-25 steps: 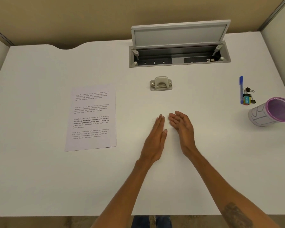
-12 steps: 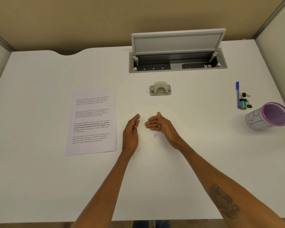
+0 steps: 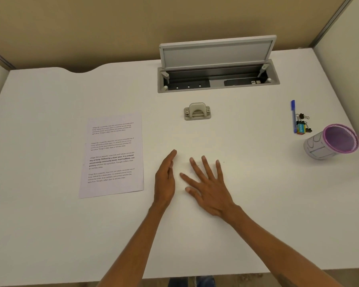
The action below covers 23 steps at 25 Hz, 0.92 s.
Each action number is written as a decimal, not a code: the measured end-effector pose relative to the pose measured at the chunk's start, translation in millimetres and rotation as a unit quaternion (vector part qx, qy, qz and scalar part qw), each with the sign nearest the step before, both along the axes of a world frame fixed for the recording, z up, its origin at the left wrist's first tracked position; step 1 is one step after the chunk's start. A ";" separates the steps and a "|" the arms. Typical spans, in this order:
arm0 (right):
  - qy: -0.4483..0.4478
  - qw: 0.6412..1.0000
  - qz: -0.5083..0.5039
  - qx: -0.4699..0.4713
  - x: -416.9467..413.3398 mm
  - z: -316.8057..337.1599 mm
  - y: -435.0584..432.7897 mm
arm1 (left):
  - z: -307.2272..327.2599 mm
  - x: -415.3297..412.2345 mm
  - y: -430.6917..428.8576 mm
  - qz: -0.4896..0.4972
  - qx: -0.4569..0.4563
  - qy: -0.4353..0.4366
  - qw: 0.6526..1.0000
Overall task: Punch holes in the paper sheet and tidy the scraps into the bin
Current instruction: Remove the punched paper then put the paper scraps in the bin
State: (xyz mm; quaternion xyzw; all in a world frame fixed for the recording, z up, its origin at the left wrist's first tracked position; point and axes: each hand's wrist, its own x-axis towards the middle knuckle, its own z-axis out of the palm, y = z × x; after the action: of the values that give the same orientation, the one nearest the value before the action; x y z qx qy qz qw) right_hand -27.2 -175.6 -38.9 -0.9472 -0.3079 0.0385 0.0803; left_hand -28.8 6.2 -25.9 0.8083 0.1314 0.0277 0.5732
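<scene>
A printed paper sheet (image 3: 112, 155) lies flat on the white desk (image 3: 50, 224), left of my hands. The grey hole punch (image 3: 197, 111) stands behind them, near the desk's middle. A small purple-rimmed mesh bin (image 3: 332, 141) stands tilted at the far right. My left hand (image 3: 165, 179) rests on its edge, fingers together, holding nothing. My right hand (image 3: 208, 184) lies palm down with fingers spread on the desk, close to the left hand. Any scraps under or between the hands are too small to make out.
An open cable tray with a raised grey lid (image 3: 218, 67) sits at the back of the desk. A blue pen (image 3: 293, 116) and some binder clips (image 3: 302, 125) lie behind the bin. Partition walls close in the back and the right side.
My right hand has turned from a cupped pose to flat and spread on the desk, moving a little right. My left hand stays on its edge beside it.
</scene>
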 end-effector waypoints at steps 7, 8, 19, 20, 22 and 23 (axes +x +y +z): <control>0.078 0.989 -0.115 0.053 17.7 11.6 -18.8 | -0.1 -5.3 -13.7 -0.109 0.166 -0.024 0.980; 0.095 0.978 -0.167 0.086 16.3 13.1 -27.0 | -3.9 -7.6 -9.0 -0.113 0.228 -0.011 0.967; 0.136 0.936 -0.248 0.211 -14.2 12.3 21.2 | -9.7 -21.8 -13.7 -0.105 0.353 0.084 0.926; 0.150 0.919 -0.249 0.268 -14.0 14.6 17.9 | -9.8 -22.3 -12.7 -0.108 0.349 0.084 0.927; 0.165 0.869 -0.291 0.364 -15.6 17.4 4.1 | -9.6 -21.7 -13.0 -0.105 0.351 0.082 0.927; 0.153 0.851 -0.325 0.384 -15.9 19.0 -3.2 | -9.6 -21.3 -14.2 -0.100 0.359 0.082 0.924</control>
State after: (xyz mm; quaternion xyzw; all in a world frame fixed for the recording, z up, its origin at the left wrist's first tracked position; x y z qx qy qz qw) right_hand -43.1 -178.8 -20.0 -0.8693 0.0429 0.0334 0.4912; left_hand -50.1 -8.0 -35.5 0.9684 0.0780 -0.0508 0.2313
